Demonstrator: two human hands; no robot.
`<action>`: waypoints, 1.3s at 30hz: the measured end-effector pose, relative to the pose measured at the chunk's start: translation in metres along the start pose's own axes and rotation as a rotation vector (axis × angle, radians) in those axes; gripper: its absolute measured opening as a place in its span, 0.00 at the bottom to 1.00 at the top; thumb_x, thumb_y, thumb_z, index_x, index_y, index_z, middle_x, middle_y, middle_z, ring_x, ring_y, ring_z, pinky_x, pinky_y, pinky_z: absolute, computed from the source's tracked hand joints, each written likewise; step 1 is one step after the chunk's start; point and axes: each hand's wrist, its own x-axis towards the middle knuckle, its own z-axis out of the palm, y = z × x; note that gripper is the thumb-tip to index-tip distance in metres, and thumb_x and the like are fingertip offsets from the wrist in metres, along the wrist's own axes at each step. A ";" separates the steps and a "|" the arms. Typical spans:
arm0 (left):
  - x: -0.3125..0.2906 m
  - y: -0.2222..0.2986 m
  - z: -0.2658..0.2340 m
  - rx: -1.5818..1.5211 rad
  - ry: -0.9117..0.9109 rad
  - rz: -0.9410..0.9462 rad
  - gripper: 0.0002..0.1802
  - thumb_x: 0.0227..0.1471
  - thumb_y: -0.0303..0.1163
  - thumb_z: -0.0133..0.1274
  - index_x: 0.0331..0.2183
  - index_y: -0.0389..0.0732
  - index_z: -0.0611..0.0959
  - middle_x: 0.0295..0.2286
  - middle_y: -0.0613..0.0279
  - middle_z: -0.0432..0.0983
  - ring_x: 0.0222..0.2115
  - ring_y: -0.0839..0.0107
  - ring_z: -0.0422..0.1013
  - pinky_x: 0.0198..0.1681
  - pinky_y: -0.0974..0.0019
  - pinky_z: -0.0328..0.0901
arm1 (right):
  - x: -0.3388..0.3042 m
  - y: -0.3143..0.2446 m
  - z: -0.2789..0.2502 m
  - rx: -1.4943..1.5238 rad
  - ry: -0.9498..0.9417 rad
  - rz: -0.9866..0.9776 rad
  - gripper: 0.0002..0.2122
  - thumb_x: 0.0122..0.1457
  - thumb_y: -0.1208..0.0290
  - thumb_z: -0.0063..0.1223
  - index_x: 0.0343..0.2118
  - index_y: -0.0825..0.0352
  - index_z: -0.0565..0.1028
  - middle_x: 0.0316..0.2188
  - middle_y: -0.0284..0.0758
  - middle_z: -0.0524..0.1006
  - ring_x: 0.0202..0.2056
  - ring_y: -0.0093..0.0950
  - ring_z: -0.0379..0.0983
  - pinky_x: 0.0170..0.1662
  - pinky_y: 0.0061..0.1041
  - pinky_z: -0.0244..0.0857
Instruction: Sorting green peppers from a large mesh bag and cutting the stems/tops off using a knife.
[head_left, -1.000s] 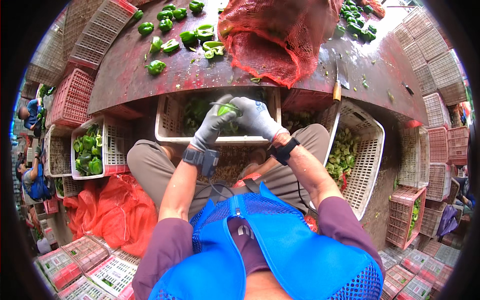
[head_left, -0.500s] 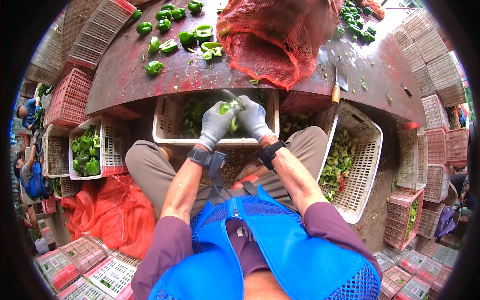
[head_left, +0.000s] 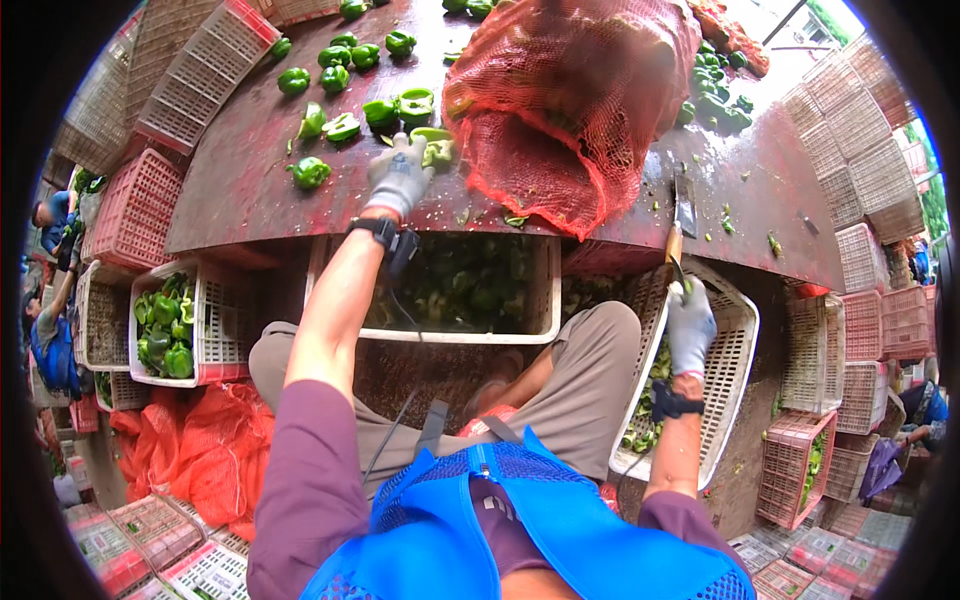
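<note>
The gloved left hand [head_left: 400, 178] is stretched over the dark table [head_left: 235, 200] at 11 o'clock, its fingers loosely parted beside a cut green pepper [head_left: 437, 152]; whether it is touched cannot be told. The gloved right hand [head_left: 690, 325] is held at 3 o'clock above a white crate [head_left: 729, 390] of green cuttings [head_left: 640, 437], its fingers curled; what is gripped, if anything, cannot be told. A wooden-handled knife [head_left: 684, 208] is laid at 2 o'clock, a red mesh bag [head_left: 590, 110] at 1 o'clock
</note>
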 end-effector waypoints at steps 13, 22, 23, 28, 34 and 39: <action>-0.031 -0.010 -0.038 -0.207 -0.484 0.545 0.22 0.47 0.37 0.57 0.47 0.47 0.81 0.48 0.53 0.76 0.45 0.54 0.75 0.49 0.57 0.70 | -0.044 0.042 -0.005 0.136 -0.071 0.258 0.15 0.57 0.71 0.52 0.48 0.67 0.75 0.41 0.46 0.79 0.44 0.43 0.77 0.47 0.36 0.68; 0.092 -0.089 -0.019 -0.118 -0.036 -0.021 0.27 0.49 0.37 0.57 0.52 0.47 0.75 0.54 0.51 0.68 0.48 0.49 0.72 0.50 0.53 0.68 | -0.031 -0.083 0.019 0.235 -0.027 -0.291 0.14 0.54 0.79 0.55 0.45 0.65 0.76 0.36 0.43 0.80 0.36 0.36 0.80 0.42 0.30 0.72; 0.105 -0.092 -0.006 -0.114 -0.025 -0.035 0.27 0.49 0.37 0.57 0.53 0.47 0.74 0.55 0.51 0.68 0.50 0.49 0.70 0.51 0.53 0.67 | -0.036 -0.088 0.018 0.233 -0.052 -0.340 0.14 0.54 0.79 0.54 0.45 0.66 0.76 0.36 0.43 0.80 0.37 0.36 0.80 0.42 0.29 0.72; 0.133 -0.125 0.029 -0.157 -0.241 -0.155 0.28 0.50 0.37 0.58 0.53 0.46 0.74 0.52 0.49 0.70 0.52 0.49 0.69 0.53 0.54 0.65 | -0.057 -0.114 0.021 0.466 -0.333 -0.185 0.14 0.55 0.80 0.52 0.46 0.68 0.76 0.40 0.41 0.80 0.40 0.34 0.78 0.45 0.28 0.71; 0.072 -0.120 0.042 -0.136 0.118 0.215 0.12 0.47 0.31 0.59 0.37 0.44 0.77 0.36 0.51 0.76 0.37 0.50 0.75 0.41 0.52 0.70 | -0.036 -0.147 0.042 0.330 -0.465 -0.227 0.14 0.55 0.77 0.54 0.46 0.66 0.78 0.36 0.41 0.80 0.37 0.28 0.78 0.43 0.25 0.69; -0.014 -0.080 -0.007 -0.133 0.256 0.494 0.06 0.48 0.29 0.53 0.33 0.46 0.78 0.31 0.55 0.74 0.31 0.55 0.76 0.29 0.52 0.70 | -0.005 -0.218 0.088 0.835 -0.771 0.104 0.18 0.61 0.69 0.51 0.54 0.65 0.73 0.29 0.29 0.78 0.23 0.15 0.70 0.28 0.18 0.65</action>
